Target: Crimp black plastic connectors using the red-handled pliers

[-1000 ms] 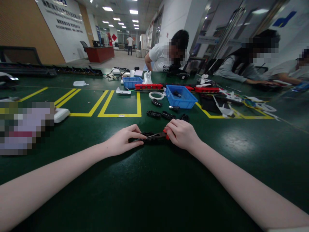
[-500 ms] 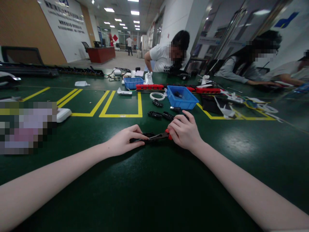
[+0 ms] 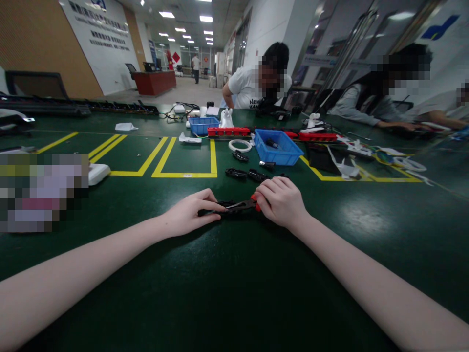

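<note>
My right hand (image 3: 281,201) is closed around the red handles of needle-nose pliers (image 3: 242,206), low over the green table. The jaws point left and reach the fingertips of my left hand (image 3: 192,211). Those fingers are pinched on a dark part (image 3: 207,212), mostly hidden by the hand; its exact kind I cannot make out. Just beyond my hands lie several black plastic pieces, among them one at the left (image 3: 236,173) and one beside it (image 3: 257,175). Another black piece (image 3: 240,156) rests farther back.
A blue bin (image 3: 278,155) with black pieces in it stands behind a white ring-shaped roll (image 3: 240,145). Farther back are a smaller blue bin (image 3: 203,126) and a red strip (image 3: 229,132). Yellow tape (image 3: 185,175) marks the table. A person (image 3: 245,85) leans over the far side.
The raised fingers of my right hand have curled down around the pliers' handles. My left hand and the dark part stay in nearly the same place.
</note>
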`<state>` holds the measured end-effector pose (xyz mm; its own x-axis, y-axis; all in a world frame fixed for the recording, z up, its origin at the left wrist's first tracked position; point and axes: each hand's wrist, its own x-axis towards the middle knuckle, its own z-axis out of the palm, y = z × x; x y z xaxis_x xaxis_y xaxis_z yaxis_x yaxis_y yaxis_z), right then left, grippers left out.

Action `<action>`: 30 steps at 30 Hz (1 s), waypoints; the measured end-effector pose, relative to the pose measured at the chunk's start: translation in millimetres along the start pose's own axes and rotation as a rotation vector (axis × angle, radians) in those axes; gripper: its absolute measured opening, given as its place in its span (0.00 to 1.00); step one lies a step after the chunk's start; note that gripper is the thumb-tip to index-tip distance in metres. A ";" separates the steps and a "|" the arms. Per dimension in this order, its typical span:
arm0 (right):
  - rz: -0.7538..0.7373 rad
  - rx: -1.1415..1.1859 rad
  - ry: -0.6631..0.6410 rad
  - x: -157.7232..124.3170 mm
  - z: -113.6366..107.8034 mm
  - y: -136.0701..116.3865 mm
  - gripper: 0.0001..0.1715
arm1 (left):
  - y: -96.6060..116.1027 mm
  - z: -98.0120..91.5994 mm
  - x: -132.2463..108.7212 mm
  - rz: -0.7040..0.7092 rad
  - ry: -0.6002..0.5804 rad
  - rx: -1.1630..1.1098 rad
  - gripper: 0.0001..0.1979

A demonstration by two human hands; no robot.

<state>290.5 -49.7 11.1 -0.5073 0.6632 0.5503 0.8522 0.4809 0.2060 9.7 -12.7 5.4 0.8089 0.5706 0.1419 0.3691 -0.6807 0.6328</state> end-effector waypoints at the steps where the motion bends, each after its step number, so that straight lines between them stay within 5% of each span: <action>1: -0.003 -0.001 0.000 0.3 -0.1 0.3 0.15 | -0.1 0.1 -0.1 0.000 0.000 0.001 0.14; 30: -0.019 -0.025 -0.005 2.5 0.3 -1.9 0.18 | -2.5 1.0 0.3 0.018 0.004 0.015 0.14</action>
<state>287.6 -48.8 11.8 -0.5243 0.6569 0.5418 0.8452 0.4790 0.2370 9.4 -11.2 3.0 0.8139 0.5597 0.1560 0.3611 -0.6976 0.6189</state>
